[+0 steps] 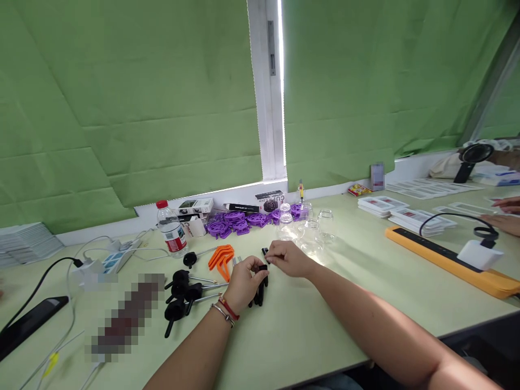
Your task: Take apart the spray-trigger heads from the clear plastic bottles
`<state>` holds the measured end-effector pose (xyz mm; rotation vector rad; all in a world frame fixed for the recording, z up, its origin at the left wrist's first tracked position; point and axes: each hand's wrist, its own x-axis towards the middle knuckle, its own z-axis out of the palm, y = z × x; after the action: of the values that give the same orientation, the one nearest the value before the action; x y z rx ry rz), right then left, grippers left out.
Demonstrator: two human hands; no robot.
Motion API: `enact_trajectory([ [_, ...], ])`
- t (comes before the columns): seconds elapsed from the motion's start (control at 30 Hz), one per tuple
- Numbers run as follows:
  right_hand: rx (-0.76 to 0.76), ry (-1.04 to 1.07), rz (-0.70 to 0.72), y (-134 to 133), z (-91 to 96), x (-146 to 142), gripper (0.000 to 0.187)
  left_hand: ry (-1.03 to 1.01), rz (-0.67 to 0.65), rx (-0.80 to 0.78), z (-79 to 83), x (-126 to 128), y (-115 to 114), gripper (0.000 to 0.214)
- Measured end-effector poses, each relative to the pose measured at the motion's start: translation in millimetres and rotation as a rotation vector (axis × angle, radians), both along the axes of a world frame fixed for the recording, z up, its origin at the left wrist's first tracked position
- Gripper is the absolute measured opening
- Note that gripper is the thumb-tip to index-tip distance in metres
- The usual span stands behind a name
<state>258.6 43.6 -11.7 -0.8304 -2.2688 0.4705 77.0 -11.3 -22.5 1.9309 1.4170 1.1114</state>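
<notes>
Head view: right of the orange frames [221, 252], left hand [245, 279] pinches light-looking black piece [263, 267], best held endwise; right hand [290, 259] grip unclear.

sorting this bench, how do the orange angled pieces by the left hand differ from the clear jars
The orange angled pieces are opaque, while the clear jars are see-through. The pieces are slim and bent; the jars are rounded and bulkier. The pieces lie bunched beside the left hand; the jars stand beyond the right hand. Both rest on the table.
</notes>
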Motion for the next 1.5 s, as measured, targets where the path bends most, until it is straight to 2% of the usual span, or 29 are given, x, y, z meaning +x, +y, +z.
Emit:
enact_trajectory([
  [0.13, -0.083, -0.053, -0.411, 21, -8.0, 12, 0.030, 0.002, -0.002, 0.011, 0.0, 0, 0, 0.011],
  [0.2, -0.141, -0.160, -0.511, 27, -12.8, 17, 0.033, -0.001, -0.013, 0.010, 0.1, 0, 0, 0.011],
  [0.27, -0.157, -0.238, -0.525, 29, -17.1, 19, 0.032, 0.002, -0.023, 0.004, 0.7, 0, 0, 0.010],
  [0.53, -0.067, -0.496, -0.413, 28, -24.7, 7, 0.022, 0.022, -0.035, 0.008, 3.0, 1, -2, 0.011],
  [0.7, -0.076, -0.475, -0.430, 29, -24.9, 11, 0.022, 0.024, -0.034, 0.018, 3.5, 1, -2, 0.010],
  [0.9, -0.179, -0.433, -0.554, 30, -27.3, 12, 0.017, 0.014, -0.040, 0.036, 1.6, 1, 0, 0.012],
  [1.1, -0.209, -0.396, -0.602, 27, -23.2, 15, 0.032, 0.021, -0.044, 0.022, 1.7, 1, -1, 0.011],
  [1.17, -0.206, -0.316, -0.562, 24, -18.5, 16, 0.041, 0.023, -0.052, 0.020, 3.3, 2, -2, 0.010],
  [1.23, -0.228, -0.147, -0.432, 20, -14.1, 13, 0.047, 0.024, -0.054, 0.025, 5.1, 3, -3, 0.010],
  [1.37, -0.367, 0.230, -0.061, 7, -8.8, 1, 0.040, 0.029, -0.054, 0.032, 6.4, 5, -4, 0.010],
  [1.5, -0.505, 0.377, 0.149, -4, -7.6, -9, 0.032, 0.032, -0.044, 0.043, 4.3, 4, -2, 0.010],
])
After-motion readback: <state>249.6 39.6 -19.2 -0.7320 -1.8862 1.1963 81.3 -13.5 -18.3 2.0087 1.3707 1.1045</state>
